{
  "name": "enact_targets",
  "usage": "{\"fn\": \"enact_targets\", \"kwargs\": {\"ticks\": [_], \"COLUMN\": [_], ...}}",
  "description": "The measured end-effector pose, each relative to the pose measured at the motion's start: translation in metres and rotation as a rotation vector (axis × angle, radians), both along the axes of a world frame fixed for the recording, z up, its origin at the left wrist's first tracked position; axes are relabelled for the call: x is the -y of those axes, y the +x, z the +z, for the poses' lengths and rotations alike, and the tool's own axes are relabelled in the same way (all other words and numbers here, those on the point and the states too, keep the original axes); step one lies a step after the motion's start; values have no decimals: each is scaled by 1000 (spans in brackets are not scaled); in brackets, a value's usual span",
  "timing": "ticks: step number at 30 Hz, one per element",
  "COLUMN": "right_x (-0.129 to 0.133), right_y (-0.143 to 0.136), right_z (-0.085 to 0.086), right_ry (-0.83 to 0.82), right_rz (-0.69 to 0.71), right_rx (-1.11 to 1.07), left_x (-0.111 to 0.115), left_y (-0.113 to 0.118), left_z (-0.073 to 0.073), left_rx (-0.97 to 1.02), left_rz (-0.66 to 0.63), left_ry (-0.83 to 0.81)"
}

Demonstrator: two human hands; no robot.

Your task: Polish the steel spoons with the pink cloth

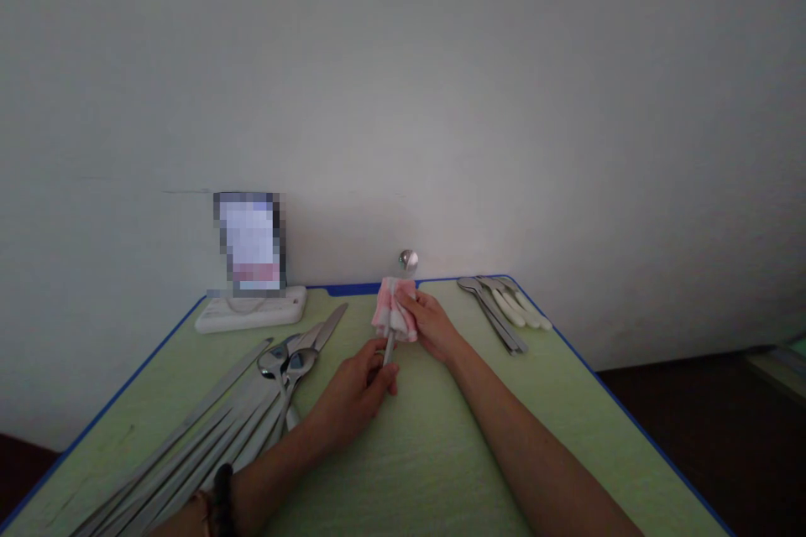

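Green tabletop (450,461): near its far edge, the left hand (365,386) holds a spoon (409,259); the right hand (433,325) pinches cloth (384,306) around it.

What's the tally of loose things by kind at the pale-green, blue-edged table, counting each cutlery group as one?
Soft pink-and-white cloth: 1
Shiny metal spoon, held: 1
Metal left cutlery group and partly white-handled right cutlery group: 2
Flat white rounded block: 1
Upright device with blurred screen: 1
Total: 6
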State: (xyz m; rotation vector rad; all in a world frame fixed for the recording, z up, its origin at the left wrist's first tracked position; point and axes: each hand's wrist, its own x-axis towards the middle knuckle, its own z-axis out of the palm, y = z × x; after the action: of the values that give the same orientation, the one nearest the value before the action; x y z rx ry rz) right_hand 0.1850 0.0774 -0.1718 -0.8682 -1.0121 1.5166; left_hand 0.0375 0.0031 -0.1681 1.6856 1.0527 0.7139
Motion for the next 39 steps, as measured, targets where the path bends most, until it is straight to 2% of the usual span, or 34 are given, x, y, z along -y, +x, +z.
{"fn": "enact_targets", "kwargs": {"ticks": [17, 31, 39], "right_x": [-1, -3, -1], "right_y": [-1, 0, -1], "right_z": [0, 0, 2], "right_ry": [-39, -41, -38], "right_rz": [-34, -21, -32], "right_rx": [-43, -36, -32], "left_x": [0, 0, 3], "left_y": [0, 2, 2], "left_z": [3, 6, 7], "left_rx": [-65, -92, -184], "left_rz": [-13, -22, -32], "left_ry": [57, 26, 2]}}
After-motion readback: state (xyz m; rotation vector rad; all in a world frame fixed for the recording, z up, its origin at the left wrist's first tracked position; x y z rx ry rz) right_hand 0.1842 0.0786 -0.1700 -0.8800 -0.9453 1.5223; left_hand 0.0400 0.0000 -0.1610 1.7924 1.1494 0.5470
